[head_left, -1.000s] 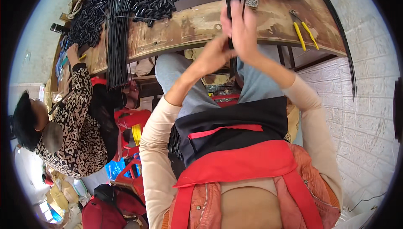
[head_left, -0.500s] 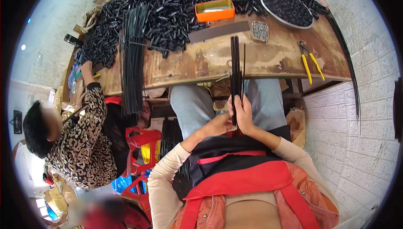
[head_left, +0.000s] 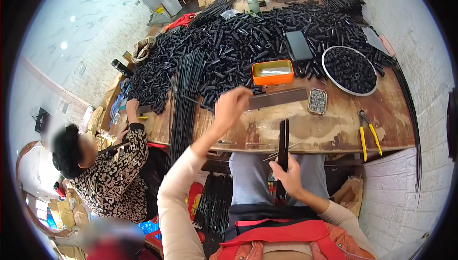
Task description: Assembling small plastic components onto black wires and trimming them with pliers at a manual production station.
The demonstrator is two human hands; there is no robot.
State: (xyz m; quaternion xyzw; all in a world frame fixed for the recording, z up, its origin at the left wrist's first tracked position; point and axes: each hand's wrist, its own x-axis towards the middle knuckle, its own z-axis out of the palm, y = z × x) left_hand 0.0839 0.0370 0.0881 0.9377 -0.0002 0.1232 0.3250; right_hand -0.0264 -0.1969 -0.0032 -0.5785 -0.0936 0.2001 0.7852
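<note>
My right hand point(head_left: 288, 176) sits low at centre frame, closed around a bundle of thin black rods point(head_left: 283, 143) that stands upright against the front edge of the counter point(head_left: 329, 126). My left hand point(head_left: 231, 105) reaches up toward the heap of short black tubes point(head_left: 229, 45) — fingers curled, whether it grips anything I cannot tell. An orange tray point(head_left: 273, 71) lies just right of it.

Single head-worn fisheye, looking steeply down, close over workbench point(head_left: 334, 126)
</note>
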